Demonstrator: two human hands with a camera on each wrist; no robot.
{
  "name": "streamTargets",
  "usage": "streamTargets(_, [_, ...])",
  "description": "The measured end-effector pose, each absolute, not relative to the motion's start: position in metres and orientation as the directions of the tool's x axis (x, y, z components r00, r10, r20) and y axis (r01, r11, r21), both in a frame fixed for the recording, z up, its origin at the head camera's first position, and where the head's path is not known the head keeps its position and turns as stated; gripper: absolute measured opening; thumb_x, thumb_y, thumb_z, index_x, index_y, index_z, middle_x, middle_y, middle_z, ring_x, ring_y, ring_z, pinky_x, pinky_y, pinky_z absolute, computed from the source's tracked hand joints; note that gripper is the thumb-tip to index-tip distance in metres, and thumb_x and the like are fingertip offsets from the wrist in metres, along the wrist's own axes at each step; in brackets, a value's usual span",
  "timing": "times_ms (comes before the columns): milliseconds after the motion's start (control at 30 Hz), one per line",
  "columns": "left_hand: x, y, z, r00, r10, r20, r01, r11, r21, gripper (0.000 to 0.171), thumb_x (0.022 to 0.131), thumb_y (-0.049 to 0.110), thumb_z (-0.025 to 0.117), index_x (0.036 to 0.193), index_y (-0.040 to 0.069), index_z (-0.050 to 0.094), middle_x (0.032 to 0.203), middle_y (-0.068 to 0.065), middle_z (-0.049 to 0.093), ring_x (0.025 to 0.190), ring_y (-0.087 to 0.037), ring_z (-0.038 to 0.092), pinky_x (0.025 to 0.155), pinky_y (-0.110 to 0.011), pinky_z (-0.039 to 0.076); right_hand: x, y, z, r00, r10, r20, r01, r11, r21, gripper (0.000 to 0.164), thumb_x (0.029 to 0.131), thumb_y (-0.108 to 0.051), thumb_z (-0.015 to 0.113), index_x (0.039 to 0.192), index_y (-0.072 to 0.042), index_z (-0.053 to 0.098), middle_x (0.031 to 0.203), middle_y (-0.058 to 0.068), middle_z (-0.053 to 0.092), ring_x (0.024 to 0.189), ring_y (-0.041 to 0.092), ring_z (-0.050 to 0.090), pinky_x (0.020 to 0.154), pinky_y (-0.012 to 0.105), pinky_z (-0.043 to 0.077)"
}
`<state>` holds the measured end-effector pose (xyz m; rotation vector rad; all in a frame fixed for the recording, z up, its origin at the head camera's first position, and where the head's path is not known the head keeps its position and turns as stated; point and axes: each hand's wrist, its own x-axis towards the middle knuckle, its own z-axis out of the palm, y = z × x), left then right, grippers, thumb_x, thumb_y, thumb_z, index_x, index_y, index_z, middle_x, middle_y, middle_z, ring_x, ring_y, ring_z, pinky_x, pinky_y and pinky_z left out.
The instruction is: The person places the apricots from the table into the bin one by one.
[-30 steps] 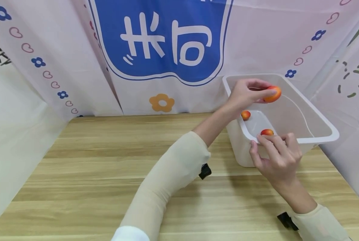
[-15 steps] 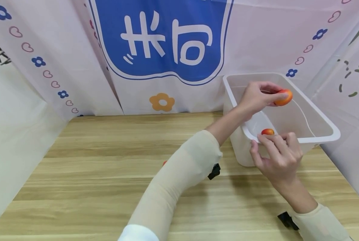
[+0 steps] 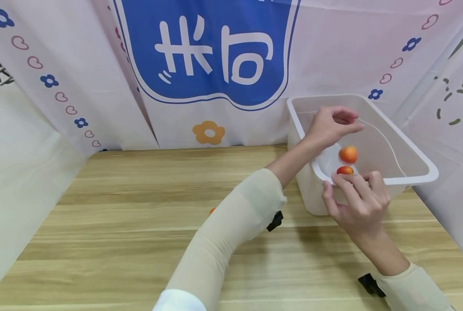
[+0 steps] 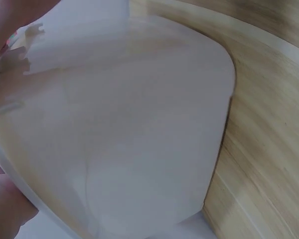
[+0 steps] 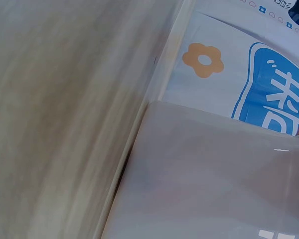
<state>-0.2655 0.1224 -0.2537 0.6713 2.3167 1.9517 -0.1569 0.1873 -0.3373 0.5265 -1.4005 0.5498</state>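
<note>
A white plastic bin point(image 3: 309, 190) stands on the table at the right. My left hand point(image 3: 330, 125) is over the bin, its fingers loosely bent with nothing between fingers and thumb. Below it a blurred orange-red, round fruit point(image 3: 348, 154) is in mid-air inside the bin. A second red-orange fruit point(image 3: 345, 170) shows just behind the near rim, partly hidden by my right hand point(image 3: 359, 203). That hand grips the near rim, fingers curled over it and thumb on the outside. In both wrist views the bin's wall point(image 4: 139, 124) fills much of the frame.
A small orange-red bit of something point(image 3: 212, 211) peeks out from behind the left sleeve on the wooden table point(image 3: 118, 224). A white printed cloth point(image 3: 255, 125) hangs right behind the table and the bin, with side cloths left and right.
My left hand has moved right over the bin and let go of the orange-red fruit, which has dropped below the fingers. My right hand has stayed on the rim.
</note>
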Motion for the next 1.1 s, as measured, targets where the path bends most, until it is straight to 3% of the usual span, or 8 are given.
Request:
streamTargets(500, [-0.264, 0.103, -0.25, -0.876, 0.405, 0.261, 0.325, 0.095, 0.941, 0.025, 0.09, 0.005, 0.08, 0.114, 0.0, 0.074, 0.1, -0.007, 0.074, 0.084, -0.006, 0.068, 0.075, -0.012, 0.056, -0.157, 0.188, -0.338, 0.086, 0.043, 0.995, -0.642, 0.767, 0.022, 0.036, 0.093, -0.024, 0.066, 0.071, 0.004, 0.069, 0.066, 0.016, 0.061, 0.055, 0.044, 0.037, 0.051, 0.047, 0.027])
streamTargets(800, [-0.261, 0.081, -0.254, -0.871, 0.41, 0.27, 0.339, 0.105, 0.935, 0.025, 0.092, 0.008, 0.079, 0.114, -0.002, 0.073, 0.09, -0.005, 0.068, 0.078, -0.009, 0.062, 0.068, -0.017, 0.056, -0.156, 0.188, -0.338, 0.086, 0.044, 0.995, -0.64, 0.768, 0.022, 0.032, 0.09, -0.022, 0.067, 0.071, 0.004, 0.069, 0.066, 0.016, 0.061, 0.055, 0.043, 0.036, 0.051, 0.047, 0.027])
streamTargets(1100, [-0.255, 0.056, -0.253, -0.841, 0.463, 0.28, 0.357, 0.085, 0.93, 0.023, 0.094, 0.007, 0.077, 0.113, -0.003, 0.07, 0.09, -0.005, 0.064, 0.081, -0.012, 0.061, 0.075, -0.019, 0.056, -0.157, 0.188, -0.339, 0.073, 0.038, 0.997, -0.639, 0.769, 0.017, 0.034, 0.092, -0.024, 0.065, 0.071, 0.003, 0.069, 0.066, 0.015, 0.061, 0.056, 0.043, 0.037, 0.051, 0.047, 0.027])
